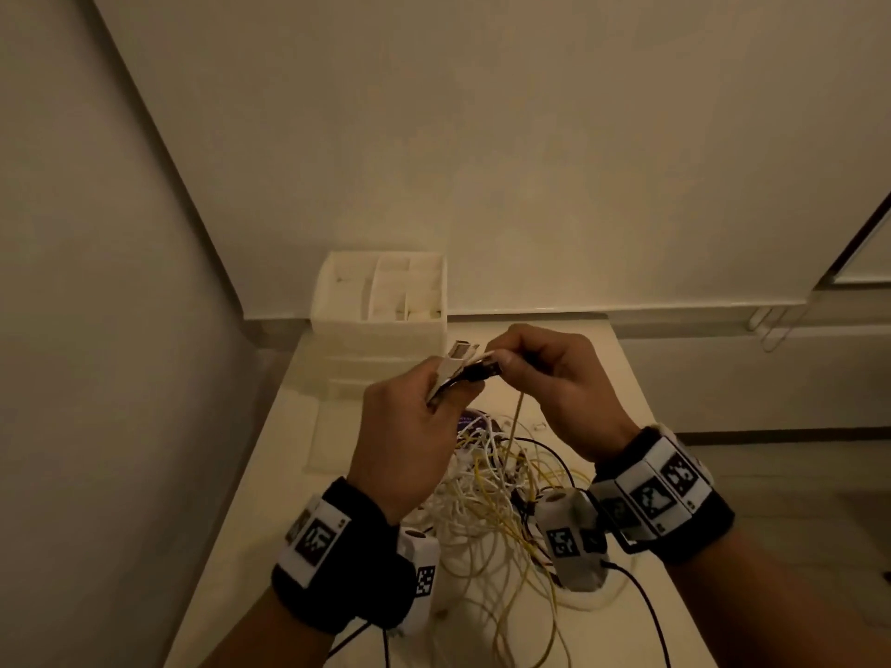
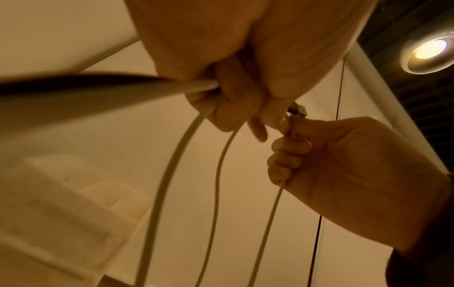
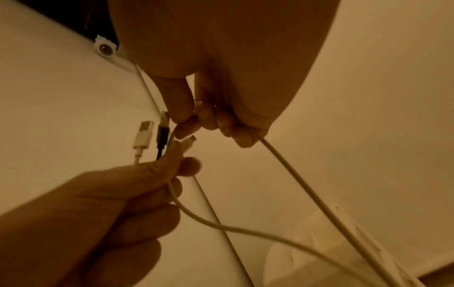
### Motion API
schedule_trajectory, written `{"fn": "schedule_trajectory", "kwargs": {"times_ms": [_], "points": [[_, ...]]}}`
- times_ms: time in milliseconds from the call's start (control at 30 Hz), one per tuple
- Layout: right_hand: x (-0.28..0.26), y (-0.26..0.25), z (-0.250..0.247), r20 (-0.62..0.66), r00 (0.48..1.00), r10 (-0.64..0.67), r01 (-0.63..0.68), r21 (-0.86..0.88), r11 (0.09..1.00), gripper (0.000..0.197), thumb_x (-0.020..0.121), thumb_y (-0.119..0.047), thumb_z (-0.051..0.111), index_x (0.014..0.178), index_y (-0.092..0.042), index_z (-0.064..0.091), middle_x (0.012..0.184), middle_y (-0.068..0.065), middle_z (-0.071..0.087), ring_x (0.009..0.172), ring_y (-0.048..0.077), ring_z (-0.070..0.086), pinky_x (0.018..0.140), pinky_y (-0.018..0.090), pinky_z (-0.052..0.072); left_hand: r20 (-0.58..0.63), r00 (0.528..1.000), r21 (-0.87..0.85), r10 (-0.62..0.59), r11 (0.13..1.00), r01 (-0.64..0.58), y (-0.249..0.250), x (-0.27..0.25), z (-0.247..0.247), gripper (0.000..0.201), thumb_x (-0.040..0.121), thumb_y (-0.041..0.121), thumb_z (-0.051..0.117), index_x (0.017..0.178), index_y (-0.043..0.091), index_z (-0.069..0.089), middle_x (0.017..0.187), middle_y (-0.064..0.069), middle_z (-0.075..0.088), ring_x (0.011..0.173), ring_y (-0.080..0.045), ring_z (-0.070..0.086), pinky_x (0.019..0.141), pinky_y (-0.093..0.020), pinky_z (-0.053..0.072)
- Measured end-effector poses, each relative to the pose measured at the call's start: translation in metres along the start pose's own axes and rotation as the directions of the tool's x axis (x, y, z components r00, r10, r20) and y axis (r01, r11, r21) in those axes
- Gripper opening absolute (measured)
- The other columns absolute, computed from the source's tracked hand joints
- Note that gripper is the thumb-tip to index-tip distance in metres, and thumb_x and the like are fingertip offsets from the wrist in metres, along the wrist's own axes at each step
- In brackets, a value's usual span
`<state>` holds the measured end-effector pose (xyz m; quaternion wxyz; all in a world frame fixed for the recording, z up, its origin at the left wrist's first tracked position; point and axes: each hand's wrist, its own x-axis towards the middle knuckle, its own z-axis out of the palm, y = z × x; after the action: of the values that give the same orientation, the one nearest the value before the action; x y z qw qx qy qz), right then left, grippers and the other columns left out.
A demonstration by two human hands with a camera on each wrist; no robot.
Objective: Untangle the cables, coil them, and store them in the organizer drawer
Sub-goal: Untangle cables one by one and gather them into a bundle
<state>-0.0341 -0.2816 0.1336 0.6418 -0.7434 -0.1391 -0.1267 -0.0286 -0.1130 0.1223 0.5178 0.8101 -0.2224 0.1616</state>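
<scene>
1. Both hands up over the table, close together. My left hand (image 1: 410, 426) grips a bunch of plug ends: a white USB plug (image 3: 143, 134), a black USB plug (image 3: 163, 128) and a small white connector (image 3: 188, 142), fingers curled round their leads.
2. My right hand (image 1: 554, 378) pinches a pale cable (image 3: 307, 184) just beside those plugs; it runs through the curled fingers and hangs down.
3. Cable tangle (image 1: 501, 513) lies on the table below my wrists: white, yellow and black strands crossed over each other. Nothing coiled yet, I judge.
4. Organizer drawer unit (image 1: 381, 301) stands at the far table edge against the wall, its top compartments open, well apart from the heap.
5. Risk: pulling the pale cable upward could cinch a knot in the heap or drag the whole heap along, since the strands still cross. The bunched plugs may slip if my grip loosens.
6. Table (image 1: 622, 388) is pale and smooth. Room dim, warm light; plain walls, a ceiling spot lamp (image 2: 430, 50) overhead.
</scene>
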Motion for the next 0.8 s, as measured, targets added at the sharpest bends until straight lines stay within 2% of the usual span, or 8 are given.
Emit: {"fn": "schedule_trajectory", "kwargs": {"times_ms": [67,133,200,300,433,500,667,800], "points": [[-0.004,0.000,0.001,0.013,1.000,0.000,0.000,0.022,1.000,0.016,0.088,-0.015,0.055,0.083,-0.007,0.068,0.070,0.013,0.059,0.063,0.010,0.046,0.061,0.018,0.038,-0.054,0.999,-0.014,0.003,1.000,-0.004,-0.003,0.000,0.002,0.005,0.090,0.023,0.067,0.088,0.025,0.072,0.067,0.006,0.069,0.065,-0.014,0.064,0.057,-0.029,0.048],[-0.013,0.009,0.003,0.064,0.997,0.037,-0.038,0.024,0.999,0.019,0.091,-0.017,0.052,0.082,-0.012,0.067,0.066,-0.001,0.056,0.061,0.007,0.046,0.060,0.017,0.038,-0.117,0.993,-0.002,0.022,1.000,-0.022,-0.003,0.001,-0.001,0.014,0.089,0.018,0.067,0.083,0.031,0.066,0.062,0.018,0.065,0.062,0.002,0.061,0.054,-0.011,0.042],[-0.026,0.026,0.011,0.134,0.987,0.093,-0.098,0.035,0.995,0.024,0.095,-0.020,0.047,0.081,-0.014,0.065,0.063,0.002,0.051,0.058,0.011,0.046,0.058,0.019,0.039,-0.160,0.987,-0.012,0.001,1.000,-0.003,-0.001,0.005,-0.005,0.011,0.090,0.026,0.064,0.081,0.032,0.062,0.059,0.025,0.060,0.053,0.007,0.053,0.050,-0.006,0.034],[-0.052,0.062,0.025,0.181,0.969,0.168,-0.169,-0.010,0.986,0.029,0.098,-0.025,0.044,0.080,-0.012,0.063,0.062,0.004,0.047,0.057,0.015,0.045,0.059,0.022,0.040,-0.241,0.969,-0.071,-0.057,0.997,0.041,-0.004,0.011,-0.018,0.023,0.087,0.042,0.057,0.086,0.022,0.069,0.053,0.025,0.056,0.045,0.006,0.047,0.046,-0.010,0.031],[-0.079,0.120,0.030,0.143,0.955,0.259,-0.227,-0.207,0.952,0.027,0.098,-0.027,0.043,0.081,-0.015,0.061,0.062,-0.010,0.047,0.060,0.007,0.045,0.060,0.023,0.038,-0.389,0.912,-0.149,-0.131,0.986,0.078,-0.014,0.018,-0.045,0.020,0.090,0.037,0.064,0.075,0.024,0.067,0.045,0.014,0.049,0.040,-0.005,0.040,0.046,-0.027,0.035],[-0.086,0.143,0.029,0.109,0.949,0.297,-0.254,-0.296,0.921,0.025,0.100,-0.023,0.044,0.080,-0.017,0.058,0.062,-0.009,0.047,0.058,0.004,0.044,0.058,0.022,0.036,-0.443,0.882,-0.235,-0.160,0.970,0.057,-0.015,0.019,-0.059,0.026,0.092,0.034,0.062,0.069,0.021,0.064,0.042,0.009,0.042,0.035,-0.011,0.034,0.042,-0.027,0.032],[-0.076,0.172,0.018,-0.084,0.948,0.307,-0.317,-0.353,0.880,0.022,0.099,-0.018,0.048,0.079,-0.022,0.057,0.067,-0.005,0.055,0.059,0.005,0.050,0.059,0.024,0.042,-0.380,0.912,-0.282,-0.151,0.959,0.041,-0.014,0.005,-0.071,0.023,0.093,0.032,0.061,0.073,0.021,0.064,0.046,0.007,0.039,0.035,-0.018,0.029,0.045,-0.025,0.029],[-0.047,0.167,-0.006,-0.273,0.917,0.291,-0.361,-0.255,0.897,0.021,0.098,-0.012,0.051,0.087,-0.024,0.064,0.079,-0.002,0.066,0.067,0.019,0.058,0.066,0.040,0.051,-0.352,0.909,-0.322,-0.225,0.941,0.109,-0.023,-0.011,-0.074,0.023,0.090,0.028,0.060,0.068,0.024,0.062,0.043,0.008,0.035,0.035,-0.013,0.026,0.047,-0.025,0.028]]}}
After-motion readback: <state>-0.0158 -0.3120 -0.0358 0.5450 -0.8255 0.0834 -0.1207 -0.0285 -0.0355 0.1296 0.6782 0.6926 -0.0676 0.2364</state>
